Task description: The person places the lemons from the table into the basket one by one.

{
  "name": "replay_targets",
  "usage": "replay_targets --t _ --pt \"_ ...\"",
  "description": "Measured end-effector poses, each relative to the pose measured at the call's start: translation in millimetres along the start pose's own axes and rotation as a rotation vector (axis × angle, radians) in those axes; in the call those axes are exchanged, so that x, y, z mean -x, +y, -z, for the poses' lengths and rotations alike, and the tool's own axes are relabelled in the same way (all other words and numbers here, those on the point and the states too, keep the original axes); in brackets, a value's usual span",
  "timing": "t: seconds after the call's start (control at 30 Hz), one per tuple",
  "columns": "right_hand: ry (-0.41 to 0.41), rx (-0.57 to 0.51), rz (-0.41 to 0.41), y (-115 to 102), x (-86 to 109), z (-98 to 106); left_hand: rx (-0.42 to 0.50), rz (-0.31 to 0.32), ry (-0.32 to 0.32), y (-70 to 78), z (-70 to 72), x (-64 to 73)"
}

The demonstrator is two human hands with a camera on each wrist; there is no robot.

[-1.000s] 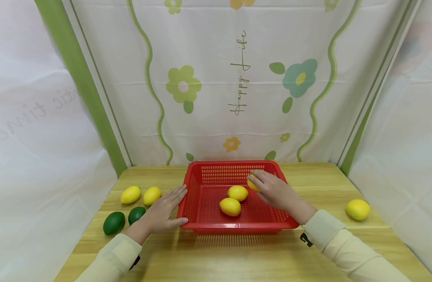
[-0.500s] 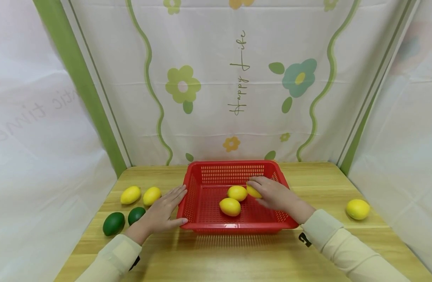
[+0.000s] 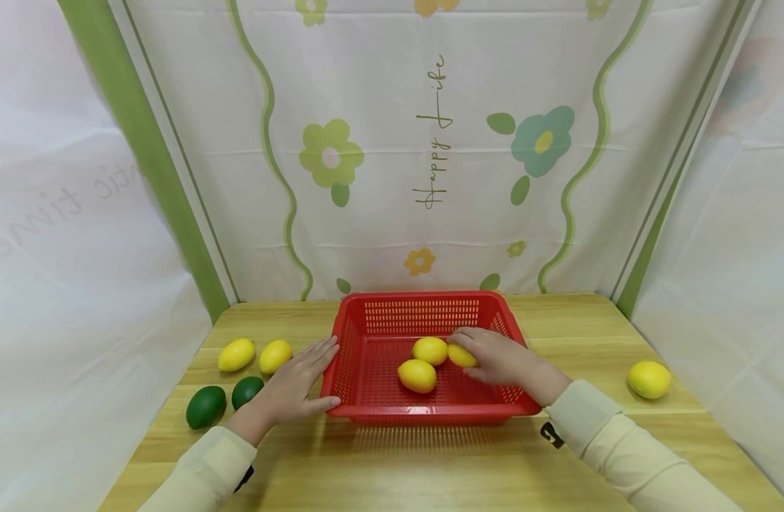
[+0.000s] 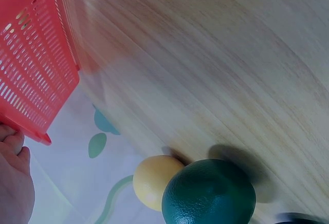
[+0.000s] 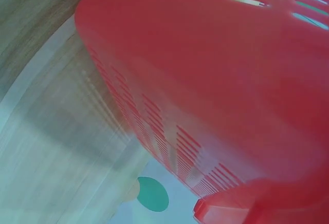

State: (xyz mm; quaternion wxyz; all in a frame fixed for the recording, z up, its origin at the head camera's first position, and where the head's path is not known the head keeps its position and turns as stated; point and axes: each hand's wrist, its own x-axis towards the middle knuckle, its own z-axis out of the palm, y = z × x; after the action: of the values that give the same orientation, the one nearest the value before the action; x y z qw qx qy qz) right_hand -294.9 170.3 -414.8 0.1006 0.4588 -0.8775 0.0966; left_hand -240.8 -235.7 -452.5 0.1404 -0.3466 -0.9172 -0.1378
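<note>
A red perforated plastic basket (image 3: pixel 430 410) stands on the wooden table. My left hand (image 3: pixel 294 380) rests against its left rim with straight fingers; in the left wrist view part of this hand (image 4: pixel 15 178) shows at the rim. Over the basket's right wall reaches my right hand (image 3: pixel 497 357), its fingers and thumb around a lemon (image 3: pixel 460 355) low inside. Next to that lemon lie another lemon (image 3: pixel 430 350) and a nearer lemon (image 3: pixel 417 375). The right wrist view is filled by the basket's outer wall (image 5: pixel 205 80), which hides the right hand.
Left of the basket sit two lemons, a far-left lemon (image 3: pixel 236 355) and one nearer the basket (image 3: pixel 275 356). Before them are a dark green avocado-shaped fruit (image 3: pixel 206 407) and a similar green fruit (image 3: pixel 247 390). A single lemon (image 3: pixel 649 380) lies at the right. Behind hangs a patterned curtain (image 3: pixel 392 213).
My right hand has lowered the lemon towards the basket floor, beside the other two lemons. The left hand stays at the rim.
</note>
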Motion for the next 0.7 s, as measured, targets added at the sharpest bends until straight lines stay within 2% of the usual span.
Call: replay_targets --t 0.7 --pt "-0.048 -0.014 -0.069 4.2 -0.2 -2.9 0.000 0.004 -0.003 -0.6 -0.6 0.5"
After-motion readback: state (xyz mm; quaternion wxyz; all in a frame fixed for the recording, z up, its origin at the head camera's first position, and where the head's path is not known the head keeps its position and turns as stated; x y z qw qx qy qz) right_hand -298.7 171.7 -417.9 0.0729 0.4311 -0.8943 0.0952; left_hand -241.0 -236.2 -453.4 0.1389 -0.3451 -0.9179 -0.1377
